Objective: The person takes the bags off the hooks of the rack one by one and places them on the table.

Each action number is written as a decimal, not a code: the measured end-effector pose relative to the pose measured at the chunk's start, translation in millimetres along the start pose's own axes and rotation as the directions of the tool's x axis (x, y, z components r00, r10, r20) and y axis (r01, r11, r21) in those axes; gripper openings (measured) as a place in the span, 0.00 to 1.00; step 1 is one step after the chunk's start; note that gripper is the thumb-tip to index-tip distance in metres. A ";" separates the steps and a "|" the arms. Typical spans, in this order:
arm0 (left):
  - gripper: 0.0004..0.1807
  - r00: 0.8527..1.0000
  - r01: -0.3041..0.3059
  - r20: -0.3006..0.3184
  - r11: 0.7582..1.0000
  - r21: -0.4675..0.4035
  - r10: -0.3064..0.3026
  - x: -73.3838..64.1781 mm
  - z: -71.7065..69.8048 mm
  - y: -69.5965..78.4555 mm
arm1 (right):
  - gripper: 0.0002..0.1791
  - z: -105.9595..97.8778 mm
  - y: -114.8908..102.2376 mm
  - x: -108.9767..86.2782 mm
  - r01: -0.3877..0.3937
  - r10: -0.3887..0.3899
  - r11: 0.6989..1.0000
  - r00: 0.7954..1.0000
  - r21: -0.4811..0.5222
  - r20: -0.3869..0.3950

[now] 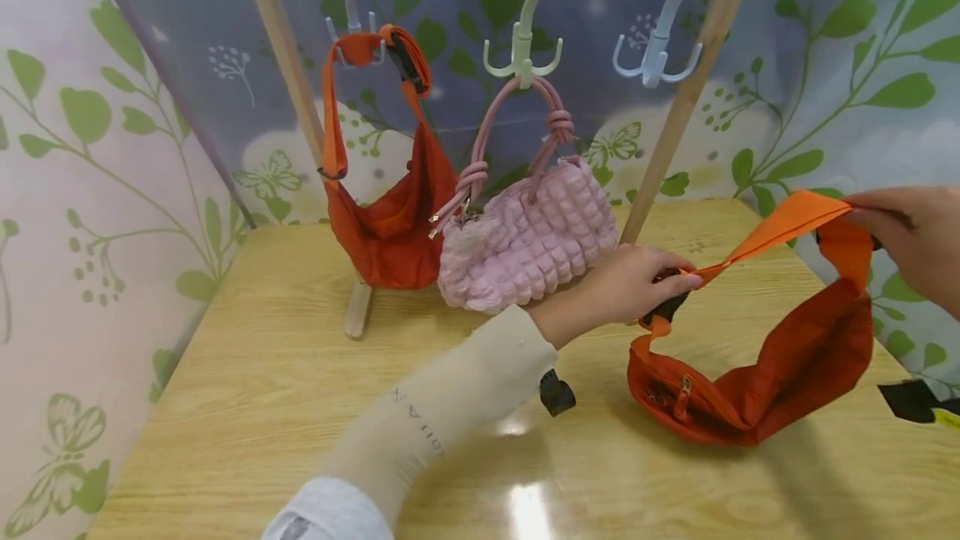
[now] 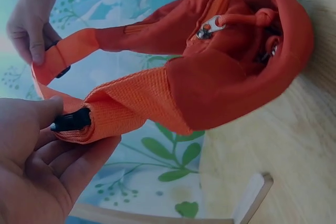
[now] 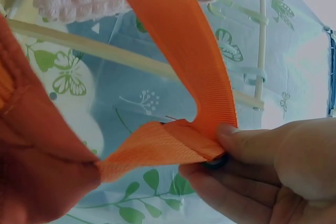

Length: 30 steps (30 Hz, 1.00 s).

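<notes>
An orange-red sling bag (image 1: 780,373) sags onto the wooden table (image 1: 300,407) at the right, its orange webbing strap (image 1: 780,227) stretched between both hands. My left hand (image 1: 637,282) pinches the strap at its black buckle (image 2: 71,120), just above the bag's left end. My right hand (image 1: 911,232) pinches the strap's fold at the far right; the right wrist view shows thumb and fingers clamped on that strap (image 3: 173,77). The bag's zipper pull (image 2: 210,24) shows in the left wrist view.
A wooden rack (image 1: 675,115) stands at the back with three plastic hooks. A second orange bag (image 1: 390,215) hangs from the left hook, a pink puffy handbag (image 1: 525,244) from the middle one; the right hook (image 1: 656,52) is bare. Leaf-patterned walls enclose the table.
</notes>
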State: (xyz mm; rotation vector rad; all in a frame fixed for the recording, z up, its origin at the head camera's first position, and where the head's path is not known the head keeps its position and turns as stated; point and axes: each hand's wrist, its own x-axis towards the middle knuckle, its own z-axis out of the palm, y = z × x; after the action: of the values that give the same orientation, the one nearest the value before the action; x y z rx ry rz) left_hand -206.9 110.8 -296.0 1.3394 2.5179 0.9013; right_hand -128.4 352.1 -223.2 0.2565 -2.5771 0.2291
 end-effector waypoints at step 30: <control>0.15 0.977 0.185 -0.105 0.982 -0.033 -0.188 32.3 26.1 -58.4 | 0.15 60.3 38.1 56.6 -0.018 0.052 0.996 0.907 -0.084 0.417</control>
State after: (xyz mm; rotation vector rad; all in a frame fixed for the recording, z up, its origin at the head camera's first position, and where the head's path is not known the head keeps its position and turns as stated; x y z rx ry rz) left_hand -256.7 123.3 -345.8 1.0522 2.6495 0.9828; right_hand -214.4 368.3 -248.5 0.2525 -3.0130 0.0911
